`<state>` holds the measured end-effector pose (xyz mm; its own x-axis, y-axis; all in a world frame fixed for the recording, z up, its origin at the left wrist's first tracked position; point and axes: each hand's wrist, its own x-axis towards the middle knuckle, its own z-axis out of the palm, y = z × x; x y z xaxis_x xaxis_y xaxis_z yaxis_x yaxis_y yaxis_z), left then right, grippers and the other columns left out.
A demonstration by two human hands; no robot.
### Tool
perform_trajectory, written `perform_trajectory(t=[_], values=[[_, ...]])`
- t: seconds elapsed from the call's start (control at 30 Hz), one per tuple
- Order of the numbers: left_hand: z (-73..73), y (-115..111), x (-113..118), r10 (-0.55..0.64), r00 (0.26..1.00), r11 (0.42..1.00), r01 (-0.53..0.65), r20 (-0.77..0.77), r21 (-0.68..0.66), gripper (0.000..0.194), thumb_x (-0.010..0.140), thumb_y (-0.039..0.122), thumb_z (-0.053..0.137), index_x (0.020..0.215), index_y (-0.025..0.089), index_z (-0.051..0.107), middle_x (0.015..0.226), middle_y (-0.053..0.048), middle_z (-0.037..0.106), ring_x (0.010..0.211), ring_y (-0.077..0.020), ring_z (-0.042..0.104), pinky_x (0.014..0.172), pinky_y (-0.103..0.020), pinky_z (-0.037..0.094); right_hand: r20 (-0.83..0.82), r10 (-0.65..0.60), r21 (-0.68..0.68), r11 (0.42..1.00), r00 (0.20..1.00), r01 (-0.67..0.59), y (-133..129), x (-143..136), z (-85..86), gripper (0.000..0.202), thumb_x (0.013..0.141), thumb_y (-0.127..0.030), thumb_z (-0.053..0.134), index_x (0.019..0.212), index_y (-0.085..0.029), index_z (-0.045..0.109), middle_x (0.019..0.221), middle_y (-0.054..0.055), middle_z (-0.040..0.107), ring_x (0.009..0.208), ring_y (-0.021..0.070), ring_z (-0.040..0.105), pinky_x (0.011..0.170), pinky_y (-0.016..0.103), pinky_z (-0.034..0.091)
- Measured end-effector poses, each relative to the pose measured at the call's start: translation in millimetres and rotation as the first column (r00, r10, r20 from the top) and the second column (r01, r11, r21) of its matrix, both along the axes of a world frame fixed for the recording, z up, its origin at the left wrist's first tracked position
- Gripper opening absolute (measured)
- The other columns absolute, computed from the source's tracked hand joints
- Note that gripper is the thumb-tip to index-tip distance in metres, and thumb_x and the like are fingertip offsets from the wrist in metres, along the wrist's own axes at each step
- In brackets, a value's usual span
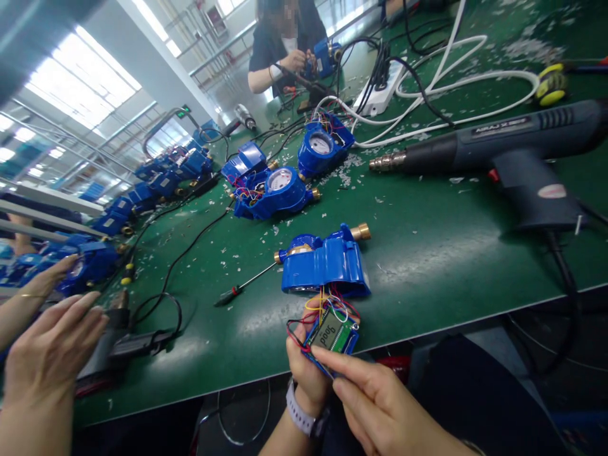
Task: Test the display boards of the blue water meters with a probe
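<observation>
My left hand point(304, 367), with a pale watch strap at its wrist, is closed around a small green circuit board point(342, 339) in a blue housing. Dark characters show on its grey display point(327, 329). At the board's lower edge, my right hand point(375, 396) has its index finger and thumb closed on it, near the red wires. Thin red, yellow and white wires point(327, 303) run from the board to a blue water meter point(325, 266) with brass ends, lying on its side just beyond. A screwdriver point(232, 294) lies with its tip by that meter.
Two opened blue meters point(278, 183) point(325, 145) sit farther back. A heat gun point(513, 152) lies at right, near white cables and a power strip point(380, 92). A co-worker's hands point(52, 348) are at left; another person point(289, 57) sits across the green table point(427, 266).
</observation>
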<state>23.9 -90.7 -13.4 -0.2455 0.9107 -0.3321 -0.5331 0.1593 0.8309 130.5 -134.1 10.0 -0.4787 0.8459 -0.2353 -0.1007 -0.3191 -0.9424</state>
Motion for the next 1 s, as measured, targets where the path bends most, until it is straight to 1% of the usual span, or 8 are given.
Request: perform_trajectory(t=[0.1, 0.2, 0.27, 0.47, 0.63, 0.77, 0.9, 1.0], values=[[-5.4, -1, -1, 0.006, 1.000, 1.000, -0.006, 0.018, -0.002, 0.044, 0.074, 0.050, 0.052, 0.093, 0.016, 0.071, 0.096, -0.010, 0.073, 0.098, -0.0306, 0.067, 0.090, -0.044, 0.052, 0.327, -0.029, 0.362, 0.927, 0.945, -0.096, 6, 12, 7.0, 0.049, 0.092, -0.020, 0.037, 0.139, -0.020, 0.050, 0.102, 0.011, 0.071, 0.074, 0.0212, 0.069, 0.070, 0.033, 0.055], [-7.5, -3, 1, 0.036, 0.998, 0.999, -0.035, -0.043, 0.030, 0.046, 0.072, 0.053, 0.055, 0.092, 0.015, 0.071, 0.097, -0.011, 0.073, 0.097, -0.0302, 0.067, 0.089, -0.041, 0.053, 0.557, -0.031, 0.496, 0.814, 0.830, -0.303, 6, 18, 6.6, 0.061, 0.081, -0.012, 0.042, 0.142, -0.013, 0.044, 0.092, 0.013, 0.073, 0.064, 0.0262, 0.070, 0.058, 0.036, 0.055], [-6.9, -3, 3, 0.044, 0.997, 0.998, -0.042, -0.061, 0.036, 0.047, 0.071, 0.055, 0.056, 0.091, 0.015, 0.071, 0.097, -0.011, 0.073, 0.097, -0.0300, 0.067, 0.089, -0.040, 0.053, 0.599, -0.044, 0.533, 0.767, 0.799, -0.358, 4, 18, 3.3, 0.067, 0.075, -0.009, 0.046, 0.142, -0.011, 0.044, 0.089, 0.012, 0.073, 0.065, 0.0277, 0.070, 0.055, 0.035, 0.055], [-3.7, -2, 7, 0.056, 0.993, 0.994, -0.045, -0.105, 0.102, 0.047, 0.073, 0.055, 0.057, 0.095, 0.016, 0.070, 0.093, -0.010, 0.073, 0.087, -0.0285, 0.069, 0.081, -0.040, 0.056, 0.329, -0.145, 0.561, 0.825, 0.933, -0.069, -1, 10, -0.3, 0.051, 0.088, -0.014, 0.034, 0.137, -0.007, 0.050, 0.087, 0.010, 0.074, 0.065, 0.0223, 0.071, 0.058, 0.032, 0.056], [-2.8, 0, 8, 0.082, 0.993, 0.991, -0.072, -0.086, 0.117, 0.043, 0.075, 0.052, 0.056, 0.096, 0.017, 0.070, 0.093, -0.009, 0.073, 0.083, -0.0254, 0.070, 0.078, -0.037, 0.057, 0.184, -0.140, 0.398, 0.916, 0.973, 0.056, -1, 5, 0.7, 0.046, 0.094, -0.019, 0.035, 0.136, -0.015, 0.052, 0.113, 0.008, 0.068, 0.091, 0.0189, 0.070, 0.082, 0.029, 0.055], [-1.2, -1, 8, -0.037, 0.999, 0.988, 0.038, -0.012, 0.147, 0.043, 0.076, 0.054, 0.055, 0.099, 0.019, 0.068, 0.090, -0.008, 0.073, 0.079, -0.0251, 0.069, 0.075, -0.039, 0.057, 0.253, -0.070, 0.337, 0.941, 0.965, -0.020, 2, 11, 3.8, 0.045, 0.094, -0.021, 0.040, 0.137, -0.023, 0.051, 0.126, 0.006, 0.062, 0.107, 0.0220, 0.064, 0.092, 0.037, 0.051], [-1.8, -4, 5, -0.016, 1.000, 0.991, 0.014, 0.013, 0.136, 0.037, 0.076, 0.051, 0.058, 0.095, 0.021, 0.067, 0.096, -0.006, 0.071, 0.089, -0.0254, 0.068, 0.081, -0.037, 0.056, 0.501, -0.032, 0.400, 0.895, 0.865, -0.199, 7, 24, 17.2, 0.049, 0.092, -0.015, 0.043, 0.139, -0.027, 0.048, 0.106, 0.006, 0.071, 0.081, 0.0208, 0.069, 0.073, 0.032, 0.054], [-5.4, -5, 3, -0.032, 0.999, 0.991, 0.036, -0.032, 0.131, 0.041, 0.076, 0.053, 0.057, 0.097, 0.019, 0.068, 0.100, -0.008, 0.070, 0.095, -0.0265, 0.066, 0.087, -0.037, 0.054, 0.704, -0.081, 0.464, 0.805, 0.706, -0.370, 10, 28, 25.9, 0.057, 0.085, -0.010, 0.050, 0.139, -0.027, 0.047, 0.080, 0.003, 0.072, 0.061, 0.0196, 0.066, 0.055, 0.027, 0.045]])
